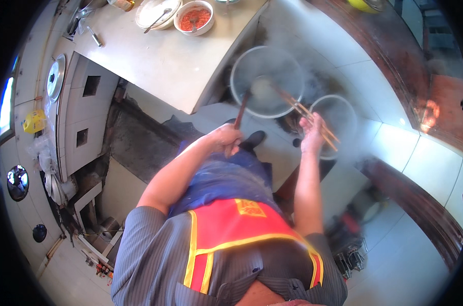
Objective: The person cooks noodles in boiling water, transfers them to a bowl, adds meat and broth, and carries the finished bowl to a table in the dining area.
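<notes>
My left hand (pixel 227 139) is closed around a dark wooden handle (pixel 242 109), which reaches into a large round pot (pixel 232 82). At the handle's far end, a pale round patch (pixel 263 88) shows through the steam; whether it is a strainer or the food in it, I cannot tell. Long wooden chopsticks (pixel 302 110) are gripped in my right hand (pixel 313 132), their tips over the same pot and blurred by vapour. Beside that pot, under my right hand, stands a second, smaller steaming pot (pixel 354 118).
A pale counter (pixel 158 63) with a sharp corner juts in at upper left. It bears a bowl of red chilli paste (pixel 185 28), a white bowl with a spoon (pixel 151 13) and a metal tool (pixel 95 37). A tiled wall (pixel 369 76) borders the pots.
</notes>
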Demonstrator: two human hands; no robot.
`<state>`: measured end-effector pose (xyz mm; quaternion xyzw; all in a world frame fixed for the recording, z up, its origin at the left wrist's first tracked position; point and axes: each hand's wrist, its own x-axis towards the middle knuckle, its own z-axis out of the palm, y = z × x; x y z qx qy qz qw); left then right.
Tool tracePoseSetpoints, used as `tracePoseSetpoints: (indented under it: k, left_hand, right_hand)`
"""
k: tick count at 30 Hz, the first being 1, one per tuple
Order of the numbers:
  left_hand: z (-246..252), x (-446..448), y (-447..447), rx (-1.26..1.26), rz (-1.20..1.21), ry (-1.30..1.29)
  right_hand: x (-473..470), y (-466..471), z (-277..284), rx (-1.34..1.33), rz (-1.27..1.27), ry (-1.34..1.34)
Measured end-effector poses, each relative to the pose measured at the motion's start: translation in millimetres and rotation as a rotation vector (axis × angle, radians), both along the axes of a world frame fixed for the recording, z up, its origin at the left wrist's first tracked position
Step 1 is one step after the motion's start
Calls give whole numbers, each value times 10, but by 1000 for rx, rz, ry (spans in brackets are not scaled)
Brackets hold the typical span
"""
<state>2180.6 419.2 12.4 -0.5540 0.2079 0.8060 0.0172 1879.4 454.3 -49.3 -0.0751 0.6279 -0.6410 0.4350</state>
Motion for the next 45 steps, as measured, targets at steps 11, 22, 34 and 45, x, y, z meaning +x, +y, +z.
tracePoseSetpoints:
  k: [11,22,34,45]
  left_hand:
    - [40,630,-123,113,117,73]
    - [276,530,-260,238,262,218]
    - [-115,196,-96,75,188,88]
    - [-49,629,-33,10,32,40]
  right_hand:
    - [-155,244,323,-22,-24,-132]
    - [270,-115,-451,55,316,249]
    - [185,-227,-74,-11,74,135]
    - [-161,221,61,1,-30,-99]
